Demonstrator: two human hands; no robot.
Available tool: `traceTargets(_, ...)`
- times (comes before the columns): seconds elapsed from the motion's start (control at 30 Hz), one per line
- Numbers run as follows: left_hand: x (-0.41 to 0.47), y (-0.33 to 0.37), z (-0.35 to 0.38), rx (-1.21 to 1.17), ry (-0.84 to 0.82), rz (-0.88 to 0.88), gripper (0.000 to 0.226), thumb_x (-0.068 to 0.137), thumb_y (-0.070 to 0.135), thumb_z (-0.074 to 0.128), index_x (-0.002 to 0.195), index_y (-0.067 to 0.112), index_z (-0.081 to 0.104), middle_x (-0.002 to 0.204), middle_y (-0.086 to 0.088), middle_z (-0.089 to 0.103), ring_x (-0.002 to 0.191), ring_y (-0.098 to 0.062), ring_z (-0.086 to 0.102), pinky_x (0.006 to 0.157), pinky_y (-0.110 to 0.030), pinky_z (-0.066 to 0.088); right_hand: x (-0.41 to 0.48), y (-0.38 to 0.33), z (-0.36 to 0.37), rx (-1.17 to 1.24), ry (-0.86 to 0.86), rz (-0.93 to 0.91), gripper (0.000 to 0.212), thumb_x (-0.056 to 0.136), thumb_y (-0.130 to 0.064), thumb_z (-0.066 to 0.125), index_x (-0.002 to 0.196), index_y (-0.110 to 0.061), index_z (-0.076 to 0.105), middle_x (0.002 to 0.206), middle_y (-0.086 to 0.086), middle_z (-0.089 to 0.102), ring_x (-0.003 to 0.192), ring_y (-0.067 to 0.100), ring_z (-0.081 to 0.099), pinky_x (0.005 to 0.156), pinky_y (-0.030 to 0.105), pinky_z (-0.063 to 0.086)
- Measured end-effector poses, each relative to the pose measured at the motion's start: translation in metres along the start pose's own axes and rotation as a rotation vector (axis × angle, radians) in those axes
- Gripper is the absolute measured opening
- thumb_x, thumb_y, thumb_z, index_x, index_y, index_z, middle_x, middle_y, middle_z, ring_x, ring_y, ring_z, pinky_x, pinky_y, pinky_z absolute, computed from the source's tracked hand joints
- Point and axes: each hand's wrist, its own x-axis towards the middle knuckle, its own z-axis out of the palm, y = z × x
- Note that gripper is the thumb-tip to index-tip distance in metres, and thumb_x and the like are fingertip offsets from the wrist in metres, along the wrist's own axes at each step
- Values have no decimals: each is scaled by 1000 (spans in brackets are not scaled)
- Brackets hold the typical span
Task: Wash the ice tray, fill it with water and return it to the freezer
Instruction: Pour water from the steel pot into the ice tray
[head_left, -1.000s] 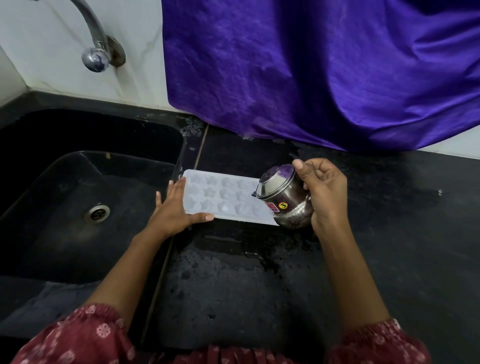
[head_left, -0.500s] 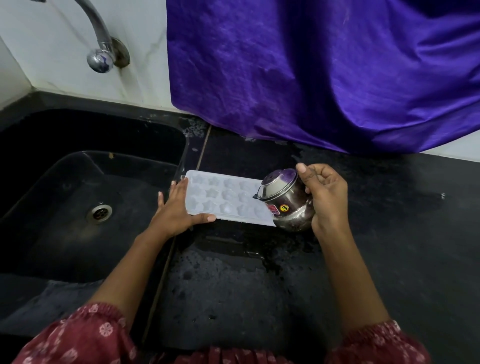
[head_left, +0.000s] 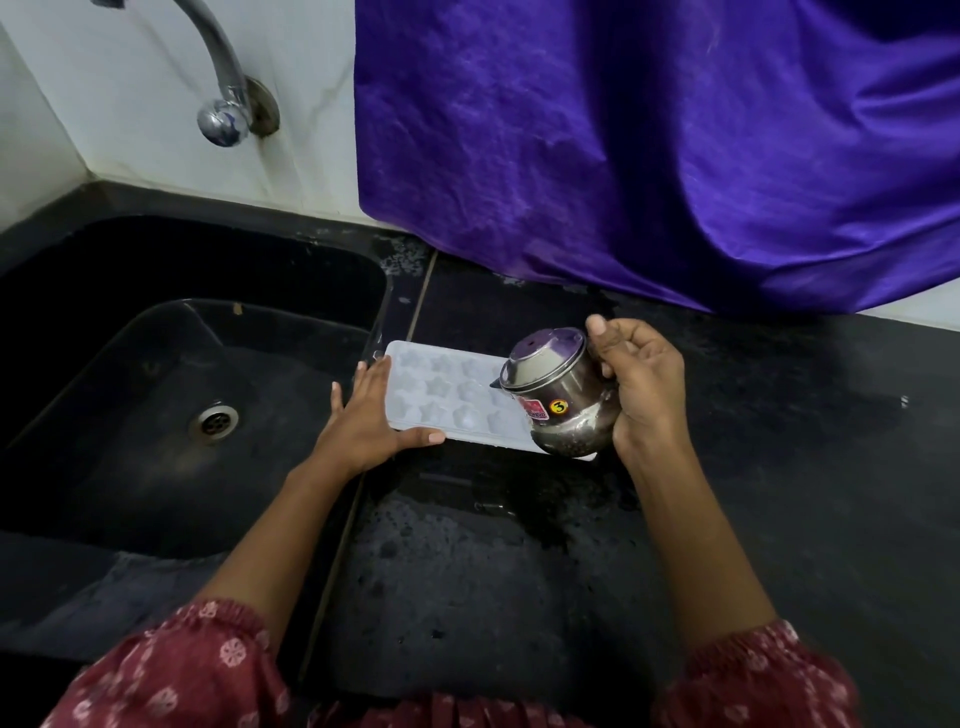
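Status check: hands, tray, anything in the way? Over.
Left hand flat against ice tray left end. Right hand grips steel pot, tilted over tray's right end. Tray on wet counter beside sink. Nothing blocking.

A "3" is printed on a round yellow sticker (head_left: 558, 406) on the steel pot (head_left: 563, 376); the red label (head_left: 537, 411) beside it cannot be read.
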Motion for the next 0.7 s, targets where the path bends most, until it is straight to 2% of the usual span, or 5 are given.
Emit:
traceTargets(0.4,-1,0,0,-13,1,1,123,58,68,66,149,20,-2,158,1,-1,141,-7,-15,106,-33,-21,0,-4,10,-149,-33,-54,18,77,-19,72,68,-17,56,46,-15,47,50,2,40,57,16,39)
traceTargets(0.57,0,-1,1,-9,11,4,121,60,66,68,149,20,-1,158,1,0,140,-6,-14,105,-32,-21,0,-8,12,-160,-46,-76,17,76,-18,72,69,-17,56,51,-14,50,46,-2,42,53,11,40)
traceTargets(0.7,0,-1,1,6,9,0,121,61,66,67,149,18,-1,158,2,0,142,-9,-14,109,-37,-19,0,-12,13,-163,-62,-96,18,77,-18,72,69,-17,56,47,-15,51,45,-3,43,51,9,40)
